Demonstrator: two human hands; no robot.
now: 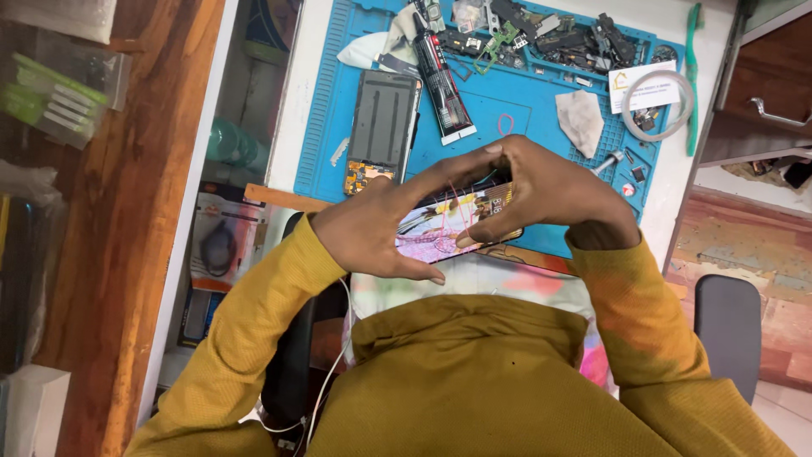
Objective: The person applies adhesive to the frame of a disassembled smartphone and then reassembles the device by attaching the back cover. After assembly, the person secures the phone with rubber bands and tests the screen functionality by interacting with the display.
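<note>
- Phone frame sits between both hands just above the person's chest, near the front edge of the blue mat, its open face turned up and showing bare circuitry and glossy, pinkish reflective patches
- Left hand cups the frame's left end, fingers curled under it and the thumb stretched along its near edge, closed around the frame
- Right hand grips the right end from above, fingers bent over the far edge and the thumb pressing on the open face, also closed on the frame
- Thin pink strands run across the open face between the thumbs; whether they are wire or glue I cannot tell
- Judging by the exposed insides, the phone is opened and not yet closed up; the screen or back panel looks to be off, so reassembly seems left to do
- Just beyond the left hand lies a second phone body, flat, dark and rectangular, with a small orange-flecked board at its near end
- Beside it a black adhesive tube lies slanted, soft-walled with a white crimped tail
- Beyond the right hand are a crumpled grey cloth, a ring of tape and a small metal-tipped tool
- Farther off, a heap of small dark parts crowds the far edge of the ribbed rubbery blue mat on the white desk
</note>
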